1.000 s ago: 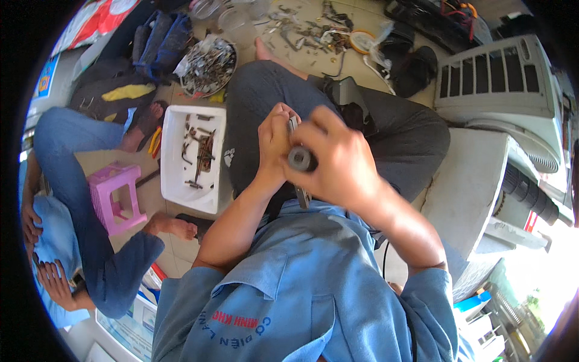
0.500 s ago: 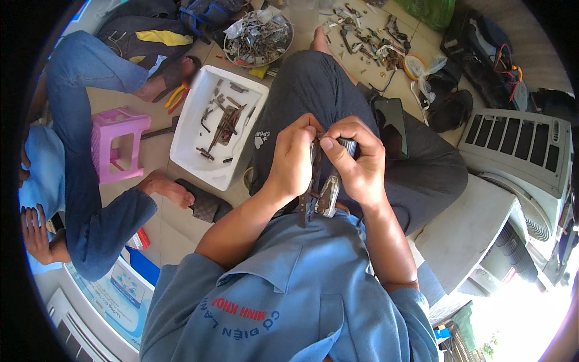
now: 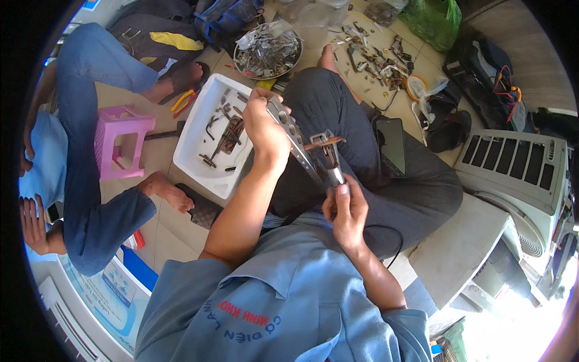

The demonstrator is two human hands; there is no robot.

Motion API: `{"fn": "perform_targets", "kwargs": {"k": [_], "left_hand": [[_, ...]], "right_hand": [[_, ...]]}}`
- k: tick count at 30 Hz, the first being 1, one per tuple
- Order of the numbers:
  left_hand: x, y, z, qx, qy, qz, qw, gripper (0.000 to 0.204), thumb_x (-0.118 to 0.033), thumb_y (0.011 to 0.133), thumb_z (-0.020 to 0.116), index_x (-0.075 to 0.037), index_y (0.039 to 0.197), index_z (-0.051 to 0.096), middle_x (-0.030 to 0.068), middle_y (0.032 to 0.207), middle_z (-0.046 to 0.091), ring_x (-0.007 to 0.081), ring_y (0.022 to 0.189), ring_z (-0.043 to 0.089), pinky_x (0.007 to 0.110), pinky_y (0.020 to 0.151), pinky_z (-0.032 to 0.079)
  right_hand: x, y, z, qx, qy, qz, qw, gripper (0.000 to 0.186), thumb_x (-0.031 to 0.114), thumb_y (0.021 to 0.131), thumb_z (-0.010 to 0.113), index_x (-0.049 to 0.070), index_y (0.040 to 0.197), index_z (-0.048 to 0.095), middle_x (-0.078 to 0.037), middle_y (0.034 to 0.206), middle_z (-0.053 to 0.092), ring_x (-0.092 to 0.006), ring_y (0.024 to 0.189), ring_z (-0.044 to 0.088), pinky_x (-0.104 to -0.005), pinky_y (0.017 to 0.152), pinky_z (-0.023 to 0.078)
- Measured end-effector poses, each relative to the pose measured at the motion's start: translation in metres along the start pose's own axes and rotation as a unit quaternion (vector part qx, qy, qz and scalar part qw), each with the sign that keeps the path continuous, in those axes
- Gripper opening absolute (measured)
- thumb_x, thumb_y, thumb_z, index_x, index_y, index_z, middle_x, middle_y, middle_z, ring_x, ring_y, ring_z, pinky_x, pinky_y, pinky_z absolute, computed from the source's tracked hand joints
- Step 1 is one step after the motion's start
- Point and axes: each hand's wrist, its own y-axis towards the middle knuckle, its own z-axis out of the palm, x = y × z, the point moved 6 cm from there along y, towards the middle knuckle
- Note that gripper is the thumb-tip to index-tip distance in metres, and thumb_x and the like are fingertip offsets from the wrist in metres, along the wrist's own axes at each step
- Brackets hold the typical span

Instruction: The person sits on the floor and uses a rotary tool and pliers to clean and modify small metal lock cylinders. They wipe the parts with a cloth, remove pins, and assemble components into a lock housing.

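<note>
In my left hand (image 3: 265,123), closed round its far end, is a metal flaring bar (image 3: 294,134) with a row of holes, slanting down toward my right hand. My right hand (image 3: 345,211) grips the lower end of a metal clamp-like tool (image 3: 333,163), its open frame head pointing away from me. A thin copper-brown piece (image 3: 324,143) lies across that head; whether it is fixed there I cannot tell. The bar's lower end comes close to the tool, and contact between them is unclear. Both are held above my crossed legs.
Left of me stands a white tray (image 3: 199,161) with rusty tools and hex keys. A bowl of metal scraps (image 3: 300,55) is beyond it. Loose parts (image 3: 380,67) cover the far floor. A phone (image 3: 391,145) rests on my leg. Another person sits left, near a pink stool (image 3: 123,113).
My hands were together near my chest and are now apart. The left has moved up and away with the bar. The right has dropped nearer, and its tool's head has swung to point away.
</note>
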Motion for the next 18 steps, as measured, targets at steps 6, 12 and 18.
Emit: {"fn": "perform_targets", "kwargs": {"k": [6, 12, 18], "left_hand": [[0.015, 0.007, 0.002, 0.01, 0.111, 0.123, 0.986, 0.024, -0.017, 0.094, 0.036, -0.003, 0.085, 0.054, 0.0051, 0.076, 0.056, 0.0124, 0.065, 0.054, 0.03, 0.062, 0.045], [-0.003, -0.01, 0.024, 0.119, 0.226, 0.233, 0.938, 0.026, -0.014, 0.096, 0.04, 0.0, 0.081, 0.056, 0.0065, 0.063, 0.057, 0.0143, 0.057, 0.056, 0.032, 0.055, 0.045], [-0.042, -0.052, 0.04, 0.235, 0.226, 0.288, 0.901, 0.027, -0.019, 0.097, 0.048, 0.001, 0.08, 0.055, 0.0082, 0.059, 0.051, 0.0162, 0.053, 0.053, 0.033, 0.052, 0.039]], "right_hand": [[0.015, -0.004, 0.011, -0.066, -0.046, 0.053, 0.995, 0.043, 0.017, 0.104, 0.062, 0.0, 0.142, 0.048, -0.004, 0.082, 0.06, -0.0096, 0.054, 0.052, -0.0254, 0.048, 0.043], [0.117, 0.009, 0.038, 0.049, -0.505, -0.395, 0.766, 0.054, 0.018, 0.067, 0.096, 0.005, 0.113, 0.072, -0.009, 0.085, 0.065, -0.0248, 0.068, 0.067, -0.0339, 0.059, 0.056], [0.144, 0.073, 0.044, 0.218, -0.215, -0.258, 0.917, 0.032, 0.005, 0.081, 0.082, 0.002, 0.109, 0.068, -0.011, 0.104, 0.07, -0.0279, 0.097, 0.07, -0.036, 0.088, 0.055]]}}
